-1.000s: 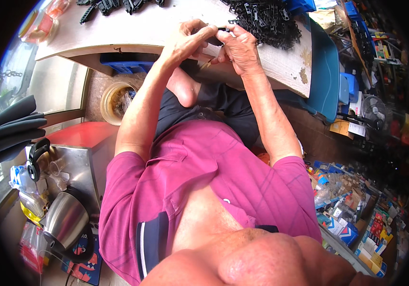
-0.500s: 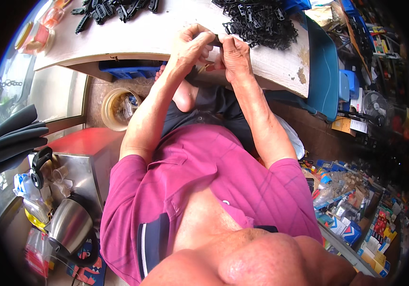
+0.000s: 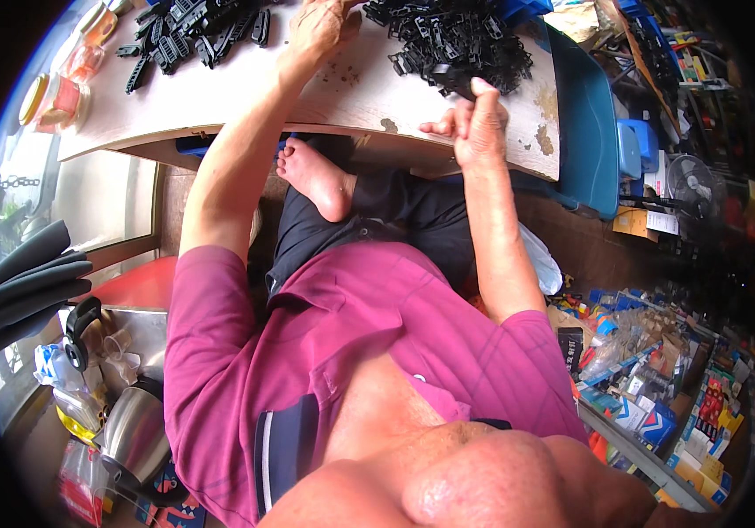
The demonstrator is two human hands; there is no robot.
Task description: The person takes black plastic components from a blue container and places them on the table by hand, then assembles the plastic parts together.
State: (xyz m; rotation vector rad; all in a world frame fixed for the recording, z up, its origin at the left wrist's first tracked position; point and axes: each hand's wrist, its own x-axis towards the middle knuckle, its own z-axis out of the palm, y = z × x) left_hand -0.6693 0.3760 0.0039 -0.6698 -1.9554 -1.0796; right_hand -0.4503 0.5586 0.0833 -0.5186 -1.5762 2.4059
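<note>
My right hand (image 3: 480,123) is above the table's near edge, thumb and forefinger closed on a black plastic piece (image 3: 454,81) whose far end overlaps the pile behind it. That pile of small black plastic parts (image 3: 435,35) covers the right part of the tabletop. My left hand (image 3: 318,31) stretches to the far side of the table, between this pile and a looser heap of longer, slotted black plastic pieces (image 3: 186,33) on the left. Its fingers are mostly hidden at the picture's upper edge.
The pale wooden table (image 3: 157,110) has worn patches. Lidded jars (image 3: 54,97) stand on its left corner. A teal plastic bin (image 3: 584,123) adjoins the right side. One bare foot (image 3: 318,180) rests below the table edge. A steel kettle (image 3: 137,431) stands lower left; boxes clutter the right.
Both hands were together over the table edge on a dark piece. They have parted: my left hand has gone up and away, my right hand slightly right and nearer, holding a black piece.
</note>
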